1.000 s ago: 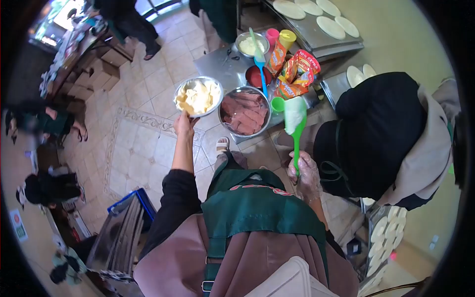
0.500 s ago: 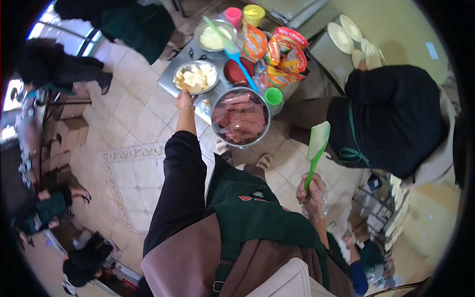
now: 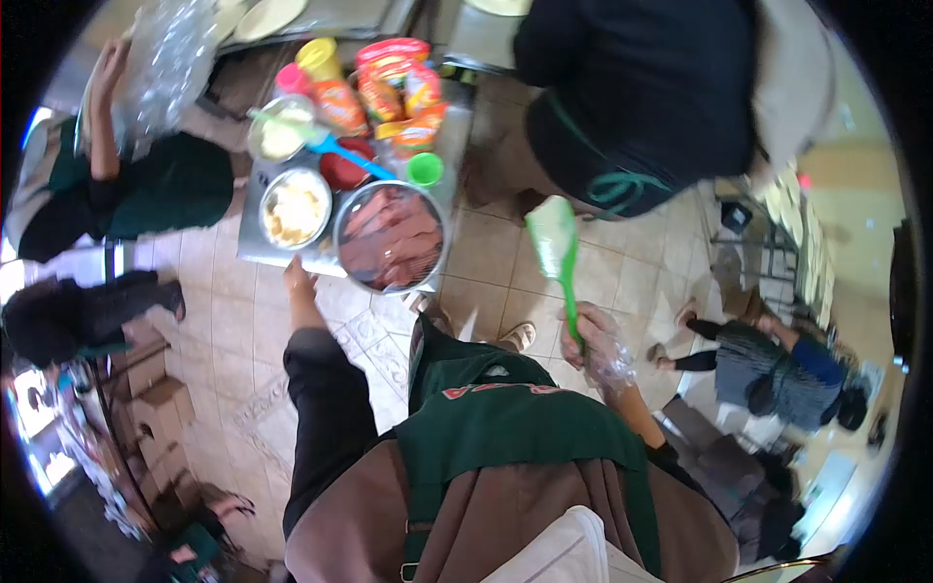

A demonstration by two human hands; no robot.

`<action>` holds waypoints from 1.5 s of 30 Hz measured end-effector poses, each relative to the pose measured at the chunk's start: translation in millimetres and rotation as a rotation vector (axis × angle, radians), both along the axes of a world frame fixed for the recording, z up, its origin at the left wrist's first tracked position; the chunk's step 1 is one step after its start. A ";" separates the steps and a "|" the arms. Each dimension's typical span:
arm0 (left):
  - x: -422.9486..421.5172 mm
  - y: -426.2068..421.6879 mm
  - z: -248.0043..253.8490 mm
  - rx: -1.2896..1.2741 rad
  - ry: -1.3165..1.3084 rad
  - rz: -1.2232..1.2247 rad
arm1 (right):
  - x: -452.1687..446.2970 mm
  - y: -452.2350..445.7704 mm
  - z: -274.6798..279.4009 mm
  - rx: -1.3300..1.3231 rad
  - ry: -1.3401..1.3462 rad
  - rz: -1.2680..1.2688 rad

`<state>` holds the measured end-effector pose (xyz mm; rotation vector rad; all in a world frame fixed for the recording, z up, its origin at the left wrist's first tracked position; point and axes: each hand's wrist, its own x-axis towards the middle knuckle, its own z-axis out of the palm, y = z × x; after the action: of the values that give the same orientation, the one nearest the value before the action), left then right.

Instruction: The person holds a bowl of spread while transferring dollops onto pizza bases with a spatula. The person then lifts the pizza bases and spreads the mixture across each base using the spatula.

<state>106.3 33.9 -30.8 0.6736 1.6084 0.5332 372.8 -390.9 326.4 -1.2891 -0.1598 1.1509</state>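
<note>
My left hand (image 3: 300,279) is bare and just below the metal bowl of creamy yellow spread (image 3: 294,208), which rests on the metal table (image 3: 255,241); its fingers are too small to make out clearly. In my right hand (image 3: 596,342), under a clear plastic glove, is the handle of a green spatula (image 3: 556,255) with pale spread on its blade. Right of the creamy bowl stands a large bowl of pink meat slices (image 3: 391,239). Behind them are a bowl of white shreds (image 3: 282,131), a blue spatula (image 3: 340,151) and a red bowl (image 3: 346,167).
Orange and red packets (image 3: 408,92), a green cup (image 3: 425,169) and a yellow container (image 3: 319,60) share the table. One person in black (image 3: 641,97) stands close at the right; another holds clear plastic (image 3: 167,68) at the left. Cardboard boxes (image 3: 160,413) sit lower left.
The view has turned, and the table now appears further left. The creamy bowl, earlier held by my left hand, stands on the table. My right hand still holds the green spatula.
</note>
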 end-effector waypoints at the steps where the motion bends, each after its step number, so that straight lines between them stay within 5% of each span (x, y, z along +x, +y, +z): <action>1: -5.6 -13.8 16.3 0.072 0.040 -0.078 | 1.9 -8.3 0.4 0.011 -0.013 -0.041; 6: -43.1 -112.2 -0.8 0.073 0.168 -0.204 | 23.8 -66.0 3.3 0.036 0.093 -0.019; 9: -72.6 -224.5 -57.6 0.062 0.266 -0.282 | 41.0 -126.5 8.8 0.097 0.122 -0.040; 10: -43.1 -244.2 -28.7 0.113 0.521 -1.087 | 46.5 -147.1 9.5 0.120 0.113 -0.047; 11: -31.6 -295.2 -26.5 0.447 1.040 -1.854 | 52.6 -166.6 10.3 0.141 0.105 -0.049; 12: -47.5 -323.4 -52.0 0.467 0.927 -2.104 | 60.7 -179.1 12.9 0.133 0.088 -0.103; 13: -15.0 -370.8 -38.2 0.674 0.947 -2.082 | 64.8 -198.9 16.3 0.145 0.078 -0.132; 14: 13.5 -400.8 -36.5 0.430 0.849 -2.070 | 70.3 -220.5 21.0 0.095 0.072 -0.190; 16: 54.8 -436.0 -46.0 0.357 0.882 -1.975 | 81.6 -261.8 25.9 0.045 0.059 -0.263; 19: 140.0 -425.6 -51.4 0.885 0.815 -1.911 | 99.9 -315.2 15.6 0.051 0.052 -0.412; 21: 214.2 -416.8 -2.6 0.642 0.429 -1.606 | 116.0 -345.0 11.3 0.059 0.052 -0.524; 24: 326.2 -412.7 6.7 0.670 0.273 -1.763 | 145.2 -368.8 2.5 0.109 0.034 -0.667; 26: 405.6 -440.0 37.9 0.413 0.045 -1.686 | 170.8 -376.8 5.4 0.109 0.051 -0.797; 31: 589.9 -545.4 51.5 0.281 -0.291 -1.571 | 252.7 -409.4 2.9 0.131 -0.020 -0.899; 33: 661.7 -587.2 79.8 0.341 -0.305 -1.694 | 288.3 -421.1 4.4 0.101 -0.015 -0.954; 38: 841.4 -676.1 128.9 -0.182 -0.651 -1.416 | 380.8 -433.0 23.4 0.066 -0.046 -1.050; 40: 891.2 -693.6 181.3 -0.326 -0.615 -1.317 | 410.1 -431.4 34.2 0.039 -0.082 -1.090; 45: 1004.9 -714.6 196.9 -0.541 -0.660 -0.953 | 471.1 -440.9 39.6 0.126 -0.017 -1.109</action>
<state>1111.1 -680.7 166.1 0.6633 0.6235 -0.3597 843.8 -831.8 366.0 -1.0183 0.4283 0.1687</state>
